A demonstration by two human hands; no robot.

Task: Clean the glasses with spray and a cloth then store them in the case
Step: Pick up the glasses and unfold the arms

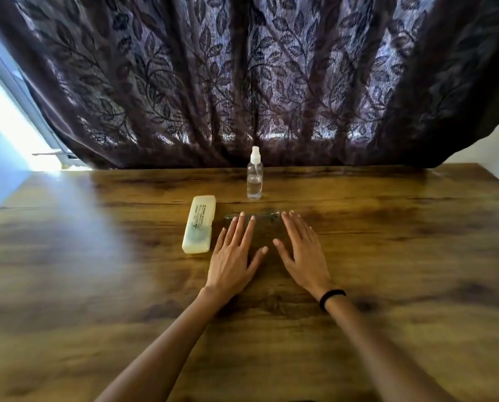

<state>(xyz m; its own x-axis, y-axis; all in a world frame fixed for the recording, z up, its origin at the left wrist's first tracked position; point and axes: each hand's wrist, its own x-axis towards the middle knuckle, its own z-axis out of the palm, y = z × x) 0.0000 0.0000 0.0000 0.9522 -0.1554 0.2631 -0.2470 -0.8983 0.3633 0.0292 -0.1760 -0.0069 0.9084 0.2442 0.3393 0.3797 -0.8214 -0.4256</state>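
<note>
Both hands lie flat on the wooden counter [97, 271], fingers spread, gripping nothing: the left hand [234, 254] just right of the case [199, 224], the right hand [302, 254] wearing a dark wristband [331, 297]. The glasses [260, 216] rest just past the fingertips, partly hidden between the hands. The spray bottle [254, 174] stands upright behind them, before a leaf-patterned curtain [257, 76]. No cloth shows clearly.

- Worktop [97, 271] bare L, R & near side: free passage.
- Case [199, 224] just L of left hand [233, 256]; spray bottle [254, 175] upright behind; curtain [242, 82] closes far edge.
</note>
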